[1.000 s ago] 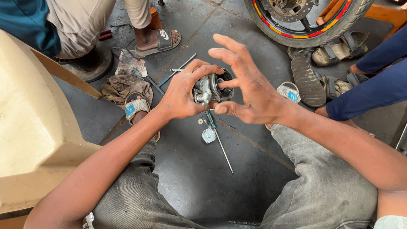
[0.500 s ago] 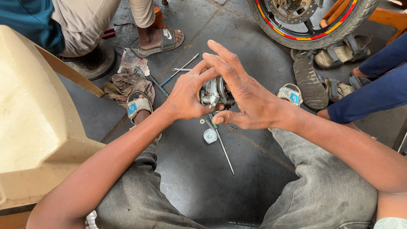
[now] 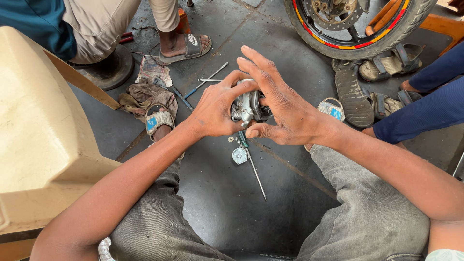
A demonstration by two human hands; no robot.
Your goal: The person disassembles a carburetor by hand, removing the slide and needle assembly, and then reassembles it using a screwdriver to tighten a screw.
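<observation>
Seated on floor, knees apart, both hands raised over dark concrete floor [image 3: 212,203]. Left hand [image 3: 215,111] curled round left side of small grey metal part [image 3: 247,107], fingers [image 3: 238,77] bent over its top, thumb hidden behind. Right hand [image 3: 285,113] against right side of part, thumb [image 3: 263,131] pressed under it, index tip on its face, other fingers splayed wide and straight, not gripping. Part held between both hands, above floor, roughly centre of view.

Directly below hands on floor: thin metal rod [image 3: 256,171] lying diagonal, small round silver cap [image 3: 239,155] just beside rod's upper end, tiny washer [image 3: 231,139] near it. Further up floor: screwdriver [image 3: 205,80] and short pin, near left hand. Dirty rag [image 3: 145,94] left of those, own sandalled foot [image 3: 159,122] touching rag edge.

Cream plastic chair [image 3: 38,135] at far left. Motorcycle wheel [image 3: 357,24] top right, loose sandals [image 3: 353,96] beneath it. Other person's foot in slipper [image 3: 186,46] top centre; another person's blue sleeve [image 3: 425,106] at right.
</observation>
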